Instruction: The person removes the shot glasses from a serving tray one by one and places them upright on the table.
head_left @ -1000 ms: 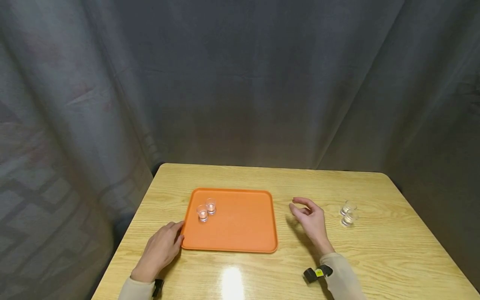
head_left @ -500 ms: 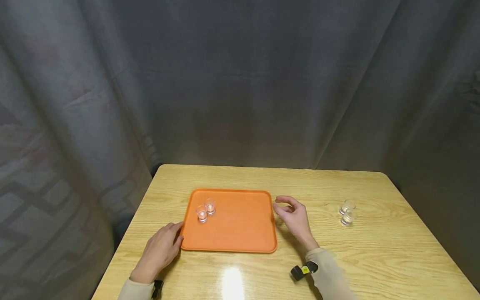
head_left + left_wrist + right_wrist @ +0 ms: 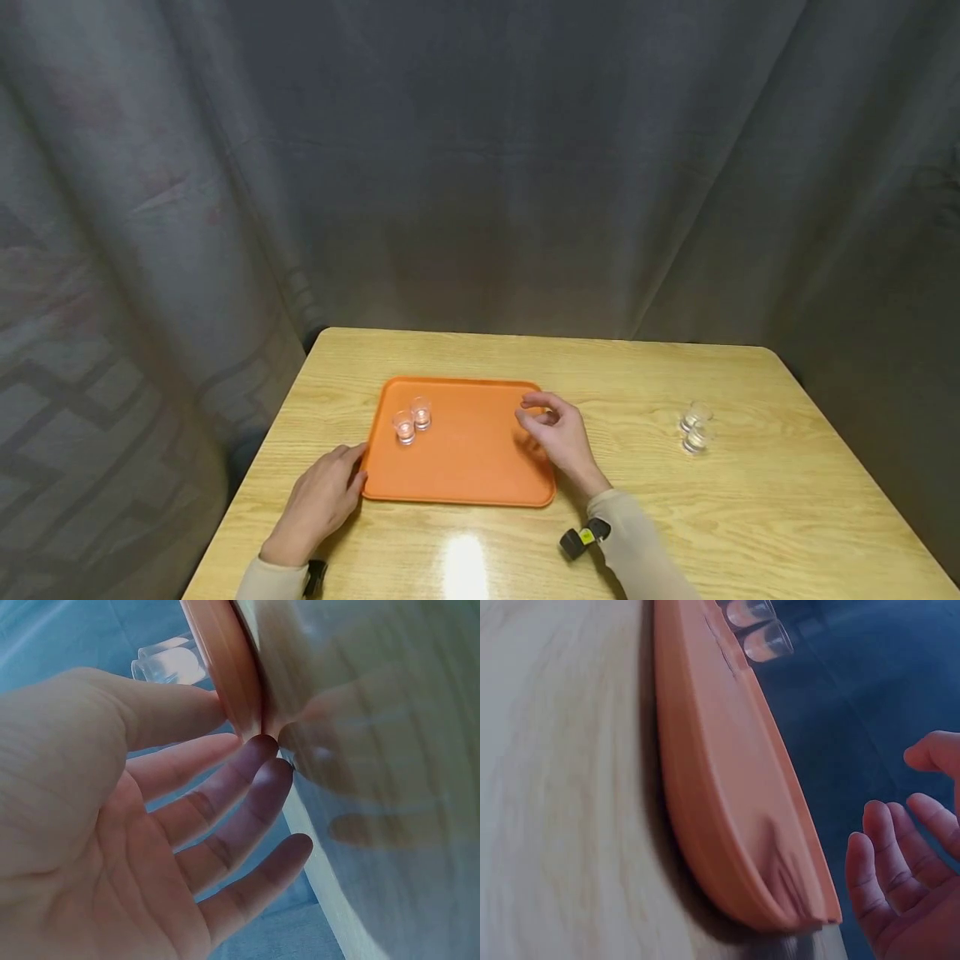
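Note:
Two small clear shot glasses stand close together near the left side of an orange tray. My left hand rests at the tray's left edge. In the left wrist view its thumb and fingertips touch the rim, fingers fairly straight. My right hand hovers over the tray's right part, thumb and forefinger apart in a C shape. Nothing shows between its fingers in the right wrist view, where the tray's glasses appear beyond the rim.
Two more clear shot glasses stand close together on the wooden table, well right of the tray. Grey curtains hang behind the table and at both sides.
My right hand has moved left, from the table between the tray and the right-hand glasses to over the tray's right side. The left hand, tray and glasses stay put.

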